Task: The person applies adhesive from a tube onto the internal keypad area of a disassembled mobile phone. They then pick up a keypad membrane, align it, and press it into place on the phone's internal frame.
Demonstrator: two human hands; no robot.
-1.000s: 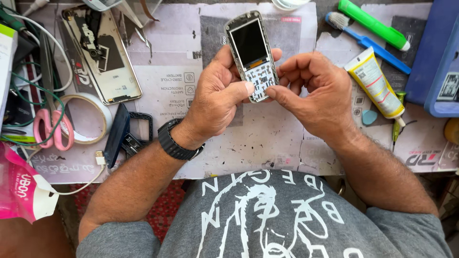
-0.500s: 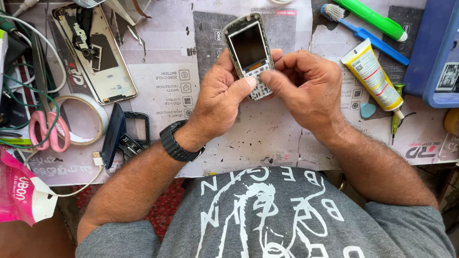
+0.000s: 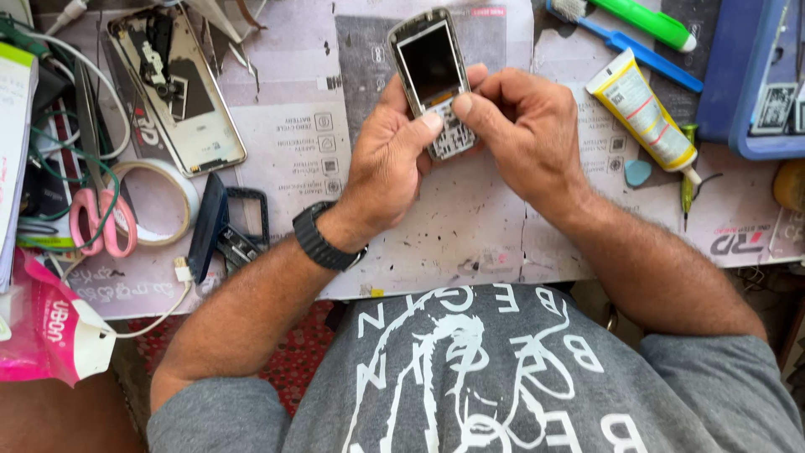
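Observation:
A small keypad phone [image 3: 432, 71] with a dark screen and white keys is held upright over the paper-covered table [image 3: 495, 226]. My left hand [image 3: 386, 164] grips its lower left side, thumb resting on the keypad. My right hand [image 3: 524, 134] grips the lower right side, its thumb pressed on the keys beside the left thumb. A black watch [image 3: 323, 239] sits on my left wrist.
An opened smartphone back [image 3: 176, 96], a tape roll [image 3: 159, 201], pink-handled scissors [image 3: 101, 222] and a black phone frame [image 3: 226, 222] lie at left. A glue tube [image 3: 641, 109], blue toothbrush [image 3: 629, 38], green marker [image 3: 654, 21] and blue tray [image 3: 750, 75] lie at right.
Both hands stay on the keypad phone. It has tilted slightly so its top leans left, and my thumbs have shifted on the keypad.

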